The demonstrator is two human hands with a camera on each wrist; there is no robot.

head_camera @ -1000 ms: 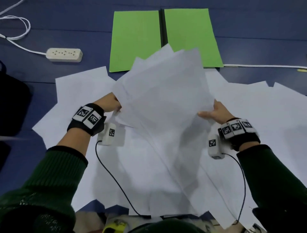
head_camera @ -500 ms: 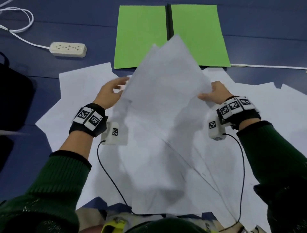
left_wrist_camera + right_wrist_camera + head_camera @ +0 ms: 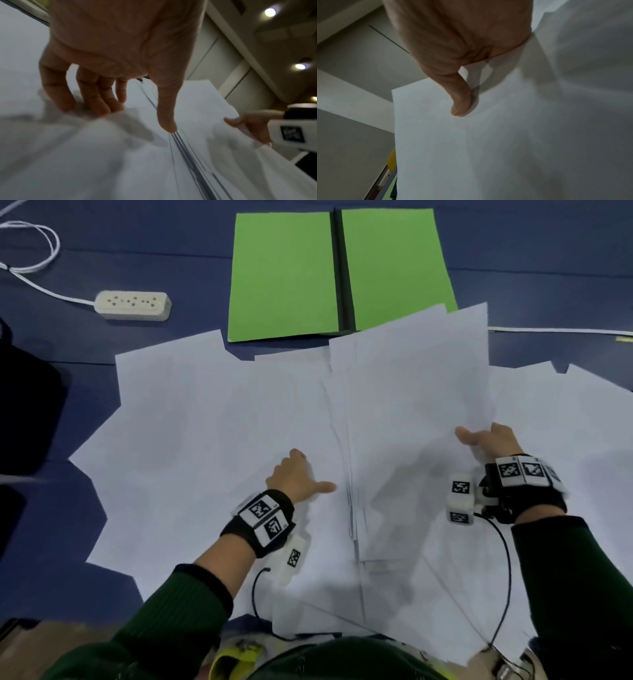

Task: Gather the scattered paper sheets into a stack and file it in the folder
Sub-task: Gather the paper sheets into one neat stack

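Note:
An open green folder (image 3: 284, 275) lies flat at the top centre. Below it, white paper sheets (image 3: 191, 419) are spread over the dark blue floor. My right hand (image 3: 479, 438) pinches the right edge of a gathered paper stack (image 3: 411, 392), thumb (image 3: 460, 105) on top and fingers hidden beneath. The stack is tilted, with its left edge down on the loose sheets. Just left of that edge, my left hand (image 3: 313, 470) rests on a loose sheet. Its fingers (image 3: 102, 102) press the paper and its thumb touches the stack's edges (image 3: 185, 146).
A white power strip (image 3: 133, 305) with a looped cable (image 3: 30, 248) lies at the upper left. Another white cable (image 3: 548, 331) runs along the floor at the right. A black bag (image 3: 27, 412) sits at the left edge.
The stack, earlier held up by both hands, has come down and to the right. My left hand has let go of it and dropped onto the loose sheets beside it.

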